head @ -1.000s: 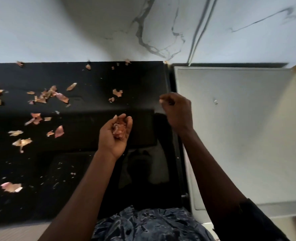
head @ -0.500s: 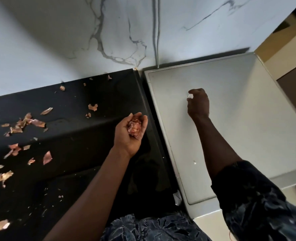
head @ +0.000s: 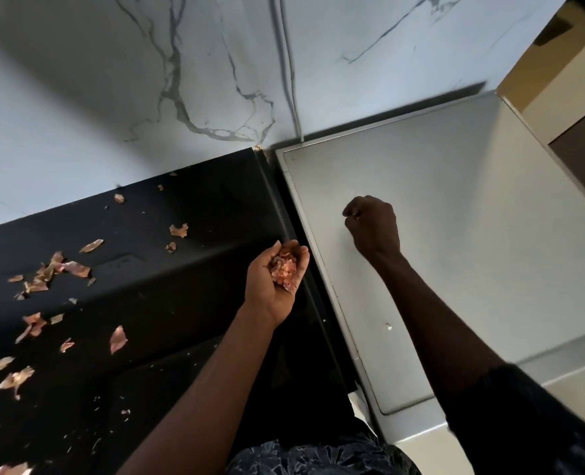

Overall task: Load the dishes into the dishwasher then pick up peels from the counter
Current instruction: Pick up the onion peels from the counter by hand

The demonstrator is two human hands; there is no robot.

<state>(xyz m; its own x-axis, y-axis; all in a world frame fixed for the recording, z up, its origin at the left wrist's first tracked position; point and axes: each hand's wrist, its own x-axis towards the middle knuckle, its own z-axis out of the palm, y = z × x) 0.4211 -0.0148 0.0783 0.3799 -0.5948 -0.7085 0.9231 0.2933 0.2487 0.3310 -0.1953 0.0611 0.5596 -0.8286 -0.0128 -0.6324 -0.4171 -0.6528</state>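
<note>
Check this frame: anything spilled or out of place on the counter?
Yes. Papery pinkish peels lie scattered across the black counter, mostly its left half, with fine crumbs nearer the front. One pale scrap sits on the grey appliance top. The left hand cups a gathered handful.

one left hand, one right hand, one counter, perhaps twenty loose peels, one held clump.

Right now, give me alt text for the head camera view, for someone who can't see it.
A person's left hand cups gathered peels over the black counter; the curled right hand is over a grey appliance top. More loose peels litter the counter's left side.
</note>
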